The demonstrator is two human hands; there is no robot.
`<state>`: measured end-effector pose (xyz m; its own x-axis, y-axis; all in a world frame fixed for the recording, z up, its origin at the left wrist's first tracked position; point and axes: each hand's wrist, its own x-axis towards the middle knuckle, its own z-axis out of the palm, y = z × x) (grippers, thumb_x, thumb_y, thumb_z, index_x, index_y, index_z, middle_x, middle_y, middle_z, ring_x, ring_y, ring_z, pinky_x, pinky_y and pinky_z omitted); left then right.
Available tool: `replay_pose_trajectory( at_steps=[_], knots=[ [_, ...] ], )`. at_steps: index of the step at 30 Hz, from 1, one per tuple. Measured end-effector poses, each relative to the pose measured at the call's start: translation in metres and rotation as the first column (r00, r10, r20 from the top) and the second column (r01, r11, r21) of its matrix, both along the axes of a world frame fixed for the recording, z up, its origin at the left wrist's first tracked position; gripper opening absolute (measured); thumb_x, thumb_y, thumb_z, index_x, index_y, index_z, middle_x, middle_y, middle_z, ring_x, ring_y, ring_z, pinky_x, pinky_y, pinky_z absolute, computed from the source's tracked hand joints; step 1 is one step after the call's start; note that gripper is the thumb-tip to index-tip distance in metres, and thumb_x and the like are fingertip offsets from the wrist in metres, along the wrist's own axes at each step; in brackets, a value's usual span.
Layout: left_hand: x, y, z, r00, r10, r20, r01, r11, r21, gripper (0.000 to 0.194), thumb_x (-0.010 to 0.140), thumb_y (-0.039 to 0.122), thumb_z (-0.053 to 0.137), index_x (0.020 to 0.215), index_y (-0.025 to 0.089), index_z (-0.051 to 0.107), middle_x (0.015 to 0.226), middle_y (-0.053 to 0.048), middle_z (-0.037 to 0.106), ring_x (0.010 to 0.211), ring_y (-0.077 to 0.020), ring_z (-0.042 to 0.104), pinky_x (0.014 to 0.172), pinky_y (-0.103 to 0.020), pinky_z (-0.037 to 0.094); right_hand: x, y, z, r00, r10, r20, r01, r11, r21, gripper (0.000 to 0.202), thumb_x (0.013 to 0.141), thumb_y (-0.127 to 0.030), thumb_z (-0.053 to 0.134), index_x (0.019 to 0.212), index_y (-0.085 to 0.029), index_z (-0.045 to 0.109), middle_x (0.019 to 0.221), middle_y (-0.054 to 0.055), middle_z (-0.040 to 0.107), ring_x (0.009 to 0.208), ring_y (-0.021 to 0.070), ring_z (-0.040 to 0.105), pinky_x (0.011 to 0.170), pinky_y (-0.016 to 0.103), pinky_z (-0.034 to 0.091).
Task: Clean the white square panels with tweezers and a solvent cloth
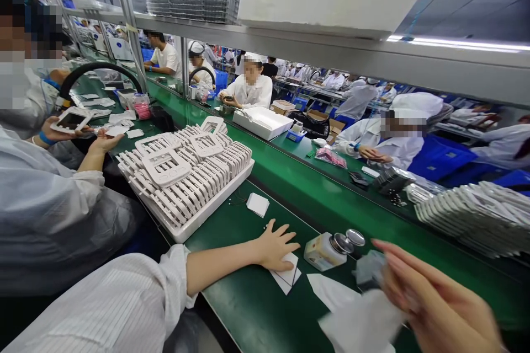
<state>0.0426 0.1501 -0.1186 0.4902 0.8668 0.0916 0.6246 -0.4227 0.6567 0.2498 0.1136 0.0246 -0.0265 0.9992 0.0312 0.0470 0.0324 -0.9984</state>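
My left hand (275,247) lies with its fingers spread on the green table, its thumb side over some white paper pieces (286,282). At the lower right, my right hand (430,292) is raised and slightly blurred, its fingers pinched around a thin white cloth (364,322) that hangs down to the left. A white bottle (326,251) with a metal pump top and a coloured label stands between my hands. Beyond my left hand sits a small stack of white cards (258,204). Something translucent (370,269) is near my right fingertips, blurred.
A white tray (215,198) full of white plastic frames stands at the left. Beside it a person holds a white framed part (71,119). A green belt (323,198) crosses behind, with people seated beyond. A metal shelf (314,49) with a white box (331,0) hangs overhead.
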Motion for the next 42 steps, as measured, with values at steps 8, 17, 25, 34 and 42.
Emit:
replay_pose_trajectory(
  at_steps=[8,17,25,34,42],
  knots=[
    [0.005,0.010,0.021,0.869,0.042,0.493,0.120,0.948,-0.294,0.033,0.092,0.035,0.056,0.118,0.014,0.056,0.114,-0.009,0.062,0.100,-0.0211,0.062,0.088,-0.043,0.052,-0.080,0.041,-0.053,0.985,0.162,-0.063,-0.170,0.970,-0.171,0.057,0.057,-0.036,0.070,0.111,-0.019,0.063,0.073,-0.002,0.048,0.064,0.0139,0.047,0.056,0.027,0.040],
    [-0.001,0.010,0.010,0.650,0.204,0.732,0.365,0.761,-0.537,0.024,0.093,0.035,0.056,0.099,0.012,0.061,0.083,-0.001,0.063,0.067,-0.0112,0.061,0.064,-0.028,0.054,-0.062,0.044,-0.042,0.981,-0.005,-0.192,-0.016,0.994,-0.110,0.050,0.060,-0.036,0.072,0.107,-0.024,0.062,0.082,-0.001,0.047,0.063,0.0110,0.044,0.054,0.024,0.038],
    [-0.007,0.026,0.000,0.588,0.382,0.713,0.283,0.729,-0.623,0.031,0.094,0.041,0.053,0.102,0.012,0.060,0.090,-0.004,0.063,0.072,-0.0125,0.061,0.065,-0.029,0.054,-0.052,0.053,-0.051,0.937,0.252,0.241,-0.229,0.966,-0.119,0.053,0.072,-0.057,0.062,0.110,-0.021,0.066,0.085,0.005,0.061,0.069,0.0179,0.052,0.061,0.030,0.043],
    [-0.027,0.036,0.007,0.505,0.496,0.706,0.232,0.710,-0.665,0.027,0.091,0.033,0.059,0.108,0.012,0.060,0.104,-0.005,0.063,0.088,-0.0185,0.063,0.075,-0.034,0.056,-0.055,0.053,-0.048,0.805,0.519,0.287,-0.448,0.849,-0.280,0.029,0.068,-0.043,0.069,0.067,-0.014,0.068,0.058,-0.001,0.054,0.056,0.0130,0.043,0.056,0.027,0.030],
    [-0.046,0.043,0.027,0.210,0.658,0.723,0.223,0.688,-0.691,0.033,0.092,0.037,0.056,0.116,0.014,0.057,0.113,-0.008,0.060,0.095,-0.0197,0.062,0.080,-0.039,0.055,-0.051,0.059,-0.047,0.868,0.486,0.104,-0.453,0.859,-0.241,0.019,0.064,-0.032,0.073,0.059,-0.014,0.066,0.054,-0.003,0.047,0.056,0.0103,0.035,0.055,0.026,0.026]
  ],
)
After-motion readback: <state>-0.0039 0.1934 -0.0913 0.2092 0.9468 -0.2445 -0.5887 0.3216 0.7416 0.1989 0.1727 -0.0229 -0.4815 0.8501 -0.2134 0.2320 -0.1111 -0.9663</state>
